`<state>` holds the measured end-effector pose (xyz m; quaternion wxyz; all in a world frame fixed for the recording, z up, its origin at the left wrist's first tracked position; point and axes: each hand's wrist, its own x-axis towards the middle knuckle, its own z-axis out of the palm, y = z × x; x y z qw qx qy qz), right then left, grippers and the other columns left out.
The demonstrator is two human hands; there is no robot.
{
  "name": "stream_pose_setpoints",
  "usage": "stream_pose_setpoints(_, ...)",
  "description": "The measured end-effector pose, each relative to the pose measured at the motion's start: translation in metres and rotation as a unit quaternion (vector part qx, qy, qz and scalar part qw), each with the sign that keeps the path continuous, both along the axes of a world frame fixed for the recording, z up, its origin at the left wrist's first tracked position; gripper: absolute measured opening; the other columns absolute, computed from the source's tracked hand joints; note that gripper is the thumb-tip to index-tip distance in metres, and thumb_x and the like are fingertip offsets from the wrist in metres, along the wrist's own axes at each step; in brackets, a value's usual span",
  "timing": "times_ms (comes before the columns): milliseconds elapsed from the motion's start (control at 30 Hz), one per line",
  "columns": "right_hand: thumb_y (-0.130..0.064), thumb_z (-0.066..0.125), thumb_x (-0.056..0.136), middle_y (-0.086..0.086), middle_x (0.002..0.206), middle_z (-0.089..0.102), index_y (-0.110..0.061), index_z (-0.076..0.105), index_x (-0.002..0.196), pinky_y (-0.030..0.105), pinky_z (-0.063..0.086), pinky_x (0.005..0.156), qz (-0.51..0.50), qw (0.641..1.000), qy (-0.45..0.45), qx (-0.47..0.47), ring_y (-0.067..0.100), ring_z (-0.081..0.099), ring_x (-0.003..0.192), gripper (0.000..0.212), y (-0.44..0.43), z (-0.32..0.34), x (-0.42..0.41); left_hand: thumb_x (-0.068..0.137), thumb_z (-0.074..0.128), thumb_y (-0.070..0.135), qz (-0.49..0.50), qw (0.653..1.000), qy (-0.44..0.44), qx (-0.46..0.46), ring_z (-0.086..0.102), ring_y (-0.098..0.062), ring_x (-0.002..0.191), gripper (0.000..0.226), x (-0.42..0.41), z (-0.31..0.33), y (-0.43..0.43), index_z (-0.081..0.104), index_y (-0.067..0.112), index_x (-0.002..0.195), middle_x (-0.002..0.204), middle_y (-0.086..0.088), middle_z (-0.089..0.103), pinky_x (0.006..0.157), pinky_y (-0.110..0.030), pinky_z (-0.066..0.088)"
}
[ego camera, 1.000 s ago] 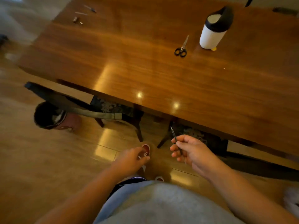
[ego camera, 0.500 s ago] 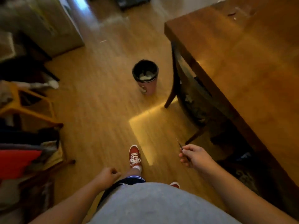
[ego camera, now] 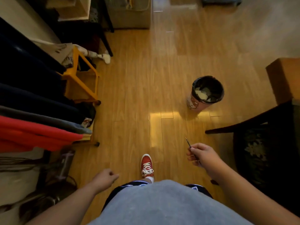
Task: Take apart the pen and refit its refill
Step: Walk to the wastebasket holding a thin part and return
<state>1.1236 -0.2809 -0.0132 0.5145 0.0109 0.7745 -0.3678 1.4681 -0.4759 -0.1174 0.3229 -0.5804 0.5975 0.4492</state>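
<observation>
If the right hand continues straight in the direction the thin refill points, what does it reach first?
Probably bare wooden floor. The refill in the right hand points up-left, passing left of the bin; depth is unclear.

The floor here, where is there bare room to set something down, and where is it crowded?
The wood floor is bare between the yellow rack and the waste bin, and ahead of the red shoe. The left side is crowded with hanging clothes; a dark chair fills the right, beside the right hand holding the refill.

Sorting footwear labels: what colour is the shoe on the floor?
Red with white laces, head view.
</observation>
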Motion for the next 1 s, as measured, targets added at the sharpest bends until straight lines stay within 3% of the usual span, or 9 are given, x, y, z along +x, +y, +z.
stream_pose_setpoints(133, -0.015, 0.049, 0.097, 0.010, 0.084, 0.072, -0.007, 0.066, 0.099, 0.032, 0.052, 0.064, 0.004, 1.000, 0.001, 0.023, 0.023, 0.067, 0.075, 0.018, -0.026, -0.001, -0.031, 0.088, 0.058, 0.045, 0.011, 0.999, 0.041, -0.015, 0.066, -0.020, 0.081, 0.025, -0.061, 0.011, -0.057, 0.061, 0.021, 0.090, 0.088, -0.004, 0.069, 0.068, -0.033, 0.052)
stream_pose_setpoints(500, -0.014, 0.050, 0.097, 0.012, 0.079, 0.071, -0.005, 0.066, 0.095, 0.032, 0.050, 0.059, -0.008, 0.995, 0.008, 0.097, 0.025, 0.066, 0.071, 0.019, -0.094, -0.045, -0.180, 0.093, 0.056, 0.037, 0.071, 0.987, 0.146, 0.008, 0.066, -0.017, 0.080, 0.023, -0.275, 0.027, -0.171, 0.063, 0.016, 0.099, 0.095, -0.004, 0.069, 0.064, -0.028, 0.050)
stream_pose_setpoints(667, -0.015, 0.050, 0.098, 0.013, 0.082, 0.071, -0.008, 0.066, 0.093, 0.031, 0.050, 0.058, 0.023, 0.994, 0.007, 0.107, 0.024, 0.066, 0.071, 0.018, -0.162, -0.044, -0.257, 0.092, 0.058, 0.035, 0.088, 0.988, 0.126, -0.010, 0.063, -0.016, 0.073, 0.021, -0.329, 0.033, -0.208, 0.064, 0.015, 0.093, 0.090, -0.005, 0.070, 0.063, -0.030, 0.048)
stream_pose_setpoints(833, -0.017, 0.051, 0.097, 0.012, 0.084, 0.071, -0.014, 0.066, 0.091, 0.028, 0.050, 0.056, 0.076, 0.994, 0.028, 0.076, 0.023, 0.067, 0.072, 0.017, -0.249, -0.036, -0.313, 0.092, 0.060, 0.029, 0.110, 0.990, 0.087, -0.030, 0.065, -0.025, 0.078, 0.022, -0.342, 0.037, -0.246, 0.065, 0.008, 0.095, 0.086, -0.010, 0.070, 0.078, -0.040, 0.054)
stream_pose_setpoints(1000, -0.016, 0.052, 0.096, 0.010, 0.082, 0.072, -0.013, 0.067, 0.091, 0.033, 0.052, 0.061, 0.108, 0.993, 0.029, 0.029, 0.022, 0.067, 0.071, 0.016, -0.354, -0.034, -0.354, 0.092, 0.060, 0.031, 0.120, 0.990, 0.051, -0.050, 0.060, -0.016, 0.067, 0.019, -0.350, 0.040, -0.307, 0.064, 0.014, 0.085, 0.076, -0.002, 0.067, 0.062, -0.027, 0.046)
